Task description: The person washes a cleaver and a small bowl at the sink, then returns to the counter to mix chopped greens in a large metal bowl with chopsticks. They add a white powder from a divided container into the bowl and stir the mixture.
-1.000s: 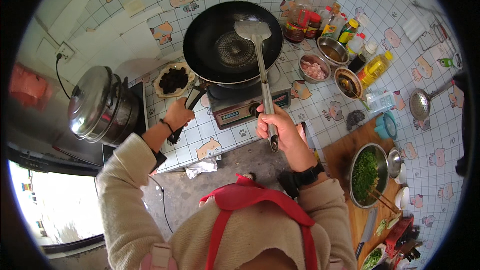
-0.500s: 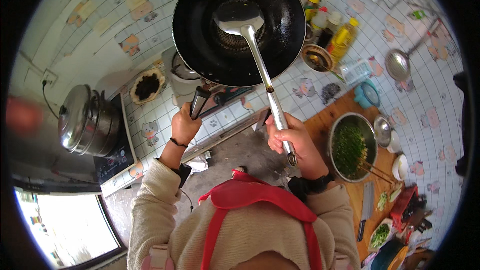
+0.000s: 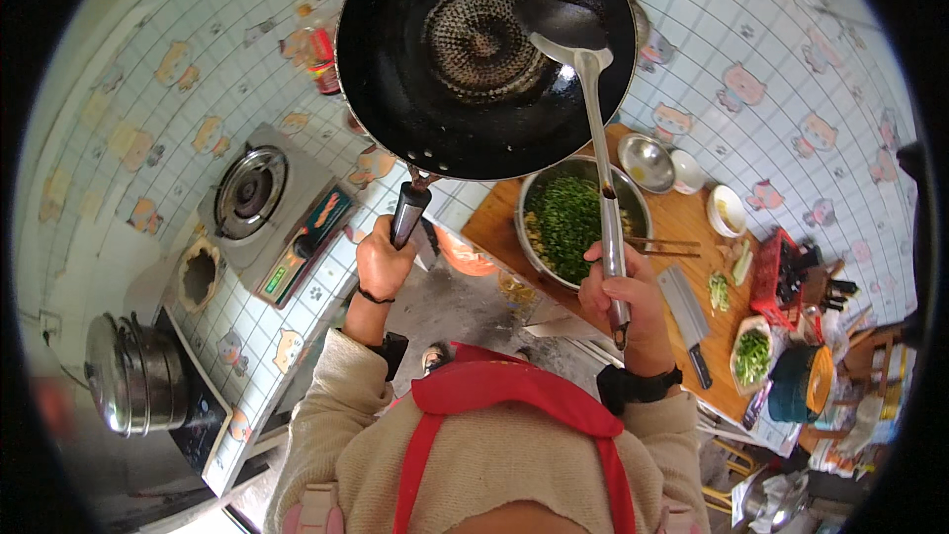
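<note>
My left hand [image 3: 384,265] is wrapped round the black handle of a dark wok [image 3: 425,129], which is held up off the stove. The wok's inside looks bare but for a glossy film. In my right hand [image 3: 635,299] is a long metal spatula [image 3: 598,119], its blade resting in or just over the right side of the wok. Past the wok's near right rim stands a steel bowl [image 3: 641,200] of chopped greens [image 3: 565,232], partly hidden by the wok and spatula. Chopsticks [image 3: 664,245] lean out of the bowl.
A gas stove [image 3: 306,222] sits on the tiled counter at left, near a steamer pot [image 3: 133,376]. On the wooden board [image 3: 647,371] at right lie a cleaver [image 3: 684,309] and small bowls [image 3: 728,210]. A red basket [image 3: 776,282] and a green pot [image 3: 796,381] stand farther right.
My view has turned right, and the wok has moved from over the stove side toward the steel bowl. The spatula blade has shifted from the wok's middle to its right side.
</note>
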`<state>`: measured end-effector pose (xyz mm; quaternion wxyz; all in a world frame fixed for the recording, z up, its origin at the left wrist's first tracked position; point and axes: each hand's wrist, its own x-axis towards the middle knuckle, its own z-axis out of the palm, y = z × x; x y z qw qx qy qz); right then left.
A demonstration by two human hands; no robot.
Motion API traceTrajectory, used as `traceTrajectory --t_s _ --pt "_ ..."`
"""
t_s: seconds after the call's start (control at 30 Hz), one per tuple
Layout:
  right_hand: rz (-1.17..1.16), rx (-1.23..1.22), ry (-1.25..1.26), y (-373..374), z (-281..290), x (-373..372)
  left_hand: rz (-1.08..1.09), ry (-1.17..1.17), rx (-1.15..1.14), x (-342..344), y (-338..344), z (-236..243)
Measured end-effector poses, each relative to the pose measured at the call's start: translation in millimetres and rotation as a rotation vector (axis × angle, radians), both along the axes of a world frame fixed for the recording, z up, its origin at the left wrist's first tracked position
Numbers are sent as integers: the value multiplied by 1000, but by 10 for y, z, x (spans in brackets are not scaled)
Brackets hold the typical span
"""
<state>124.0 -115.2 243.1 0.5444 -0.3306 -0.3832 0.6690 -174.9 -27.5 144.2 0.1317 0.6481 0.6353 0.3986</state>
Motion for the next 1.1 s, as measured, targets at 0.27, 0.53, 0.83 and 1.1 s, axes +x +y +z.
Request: traceTrajectory --t_s 0.27,0.53,0.83,1.1 --pt "-49 -24 -157 -143 -45 208 -151 -88 -81 368 106 -121" --pt "112 -35 -112 122 -153 -260 -47 -55 -218 -264 -52 -173" --pt "396 -28 -131 509 -371 -1096 182 -229 -407 -1906 -472 69" --pt "516 -35 -54 715 -445 -1755 322 -286 -479 -3168 -763 623"
